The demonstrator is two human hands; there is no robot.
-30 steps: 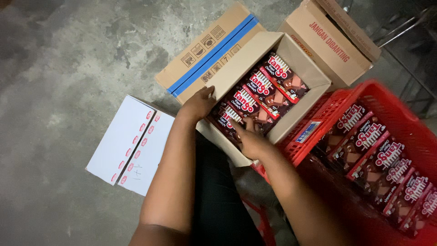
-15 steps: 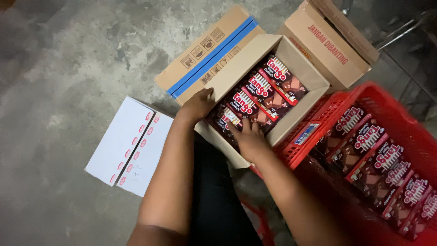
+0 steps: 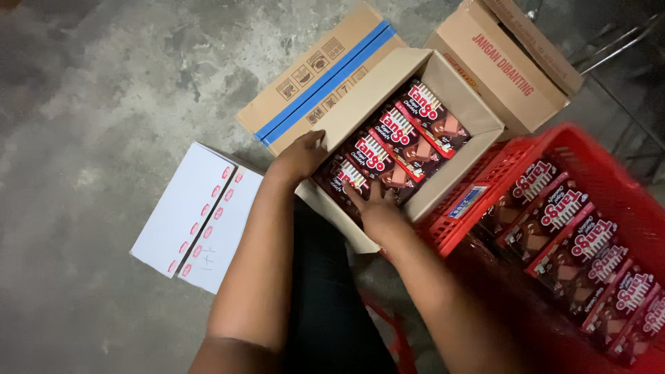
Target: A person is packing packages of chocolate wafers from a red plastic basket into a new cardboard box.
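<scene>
An open cardboard box (image 3: 457, 90) lies on the concrete floor, filled with dark red-and-brown snack packs (image 3: 409, 135) in a row. My left hand (image 3: 299, 158) reaches over the box's left wall, thumb on the rim and fingers inside against the nearest pack (image 3: 341, 174). My right hand (image 3: 377, 211) comes from the near side, its fingers spread over that same pack. The pack sits between both hands, still low in the box.
A red plastic crate (image 3: 554, 142) at the right holds several more of the same packs. A closed brown carton (image 3: 506, 66) stands behind it. A white flat box (image 3: 194, 215) lies on the floor at the left. My dark-clothed leg (image 3: 325, 298) is between my arms.
My right hand has shifted slightly further onto the nearest pack. My left hand stays at the box's left wall. The view has barely moved.
</scene>
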